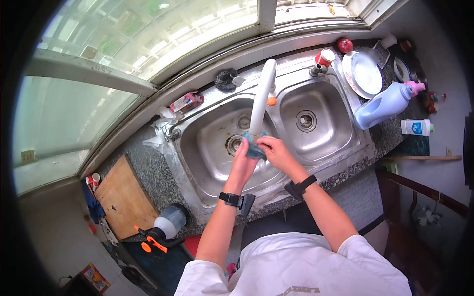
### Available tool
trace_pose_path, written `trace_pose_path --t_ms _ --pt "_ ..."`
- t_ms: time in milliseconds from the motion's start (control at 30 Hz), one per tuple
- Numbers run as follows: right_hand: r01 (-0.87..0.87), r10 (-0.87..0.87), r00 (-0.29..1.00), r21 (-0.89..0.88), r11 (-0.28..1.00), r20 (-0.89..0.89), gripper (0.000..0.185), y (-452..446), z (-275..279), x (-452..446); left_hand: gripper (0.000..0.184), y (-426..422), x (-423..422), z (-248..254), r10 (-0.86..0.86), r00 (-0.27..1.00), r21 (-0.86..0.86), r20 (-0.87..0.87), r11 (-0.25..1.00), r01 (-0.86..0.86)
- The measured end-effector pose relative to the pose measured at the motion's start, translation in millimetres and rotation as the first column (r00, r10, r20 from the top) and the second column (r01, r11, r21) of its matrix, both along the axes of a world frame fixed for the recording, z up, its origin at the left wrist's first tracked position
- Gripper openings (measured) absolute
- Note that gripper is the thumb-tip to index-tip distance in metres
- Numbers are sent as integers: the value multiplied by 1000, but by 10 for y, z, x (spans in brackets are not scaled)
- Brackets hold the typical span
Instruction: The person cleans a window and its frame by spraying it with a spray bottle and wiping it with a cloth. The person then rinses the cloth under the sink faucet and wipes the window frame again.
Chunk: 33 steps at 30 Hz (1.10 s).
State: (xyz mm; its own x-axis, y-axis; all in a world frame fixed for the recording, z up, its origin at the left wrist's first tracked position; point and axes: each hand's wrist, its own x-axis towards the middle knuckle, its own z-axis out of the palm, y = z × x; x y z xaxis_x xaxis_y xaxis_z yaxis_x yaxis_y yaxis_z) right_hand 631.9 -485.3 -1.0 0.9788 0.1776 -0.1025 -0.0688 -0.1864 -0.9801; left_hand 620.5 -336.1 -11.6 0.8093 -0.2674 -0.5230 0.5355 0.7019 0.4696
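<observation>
Below the outlet of the white faucet (261,98), both hands are at a small teal, see-through thing (256,151); its kind is hard to make out. My left hand (241,166) holds it from the left, fingers pointing up toward the spout. On the other side, my right hand (275,153) pinches its edge between thumb and fingers. Both hands are over the larger left basin of the steel double sink (202,143), near its drain (234,144). The fingers and the spout partly cover the thing. Black straps are on both wrists.
White plates (364,74), a purple detergent bottle (385,104) and a white bottle (415,127) stand right of the sink. A red cup (324,57) is behind it. On the left lie a wooden board (125,197) and a spray bottle (170,221).
</observation>
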Motion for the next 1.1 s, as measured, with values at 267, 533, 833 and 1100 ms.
trace_pose_path --t_ms 267,533,833,1100 --pt "222 -228 954 -51 974 -196 20 -231 -73 -125 43 -350 430 -584 301 949 652 -90 738 -172" --pt "54 -71 970 -79 995 -233 25 -179 60 -145 24 -90 437 -924 285 950 576 -126 801 -163" --pt "-26 -56 985 -462 886 -162 47 262 -164 48 29 -8 196 -313 1 998 543 63 839 -35" --pt "73 -90 987 -127 989 -136 55 381 -329 204 37 95 206 -378 -163 972 304 -167 930 208"
